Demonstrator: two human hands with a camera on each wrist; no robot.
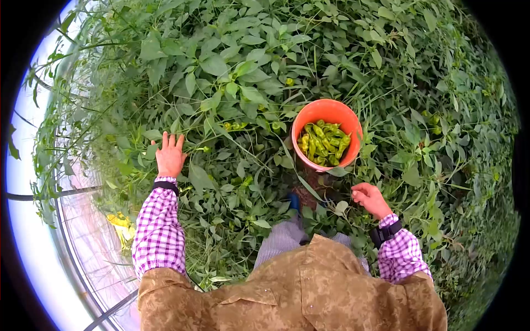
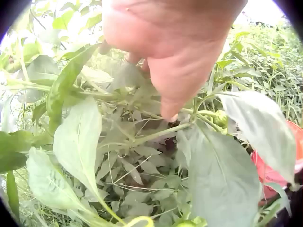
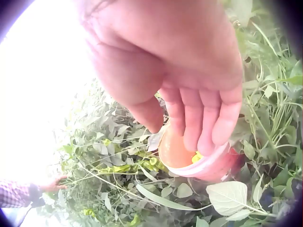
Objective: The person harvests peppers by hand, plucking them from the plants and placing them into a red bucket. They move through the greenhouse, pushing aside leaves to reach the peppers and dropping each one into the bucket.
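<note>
The left hand (image 1: pixel 170 156) lies with spread, straight fingers on the pepper plant's leaves at the left; in the left wrist view the thumb of this hand (image 2: pixel 175 56) touches or nearly touches a green stem (image 2: pixel 161 135). The right hand (image 1: pixel 371 199) hovers over foliage below and right of the red bucket (image 1: pixel 353 118), its fingers loosely bent and nothing seen in them. Green peppers (image 1: pixel 323 140) lie in the bucket. In the right wrist view the right hand (image 3: pixel 170 71) hangs in front of the bucket (image 3: pixel 177 151), relaxed. A small green pepper (image 1: pixel 206 149) is beside the left hand.
Dense pepper plants (image 1: pixel 221 66) surround the person. More peppers (image 1: pixel 234 126) hang between the left hand and the bucket. A blue shoe (image 1: pixel 295 202) stands below the bucket. Yellow material (image 1: pixel 121 226) and a curved frame with translucent sheeting (image 1: pixel 88 231) are at the left.
</note>
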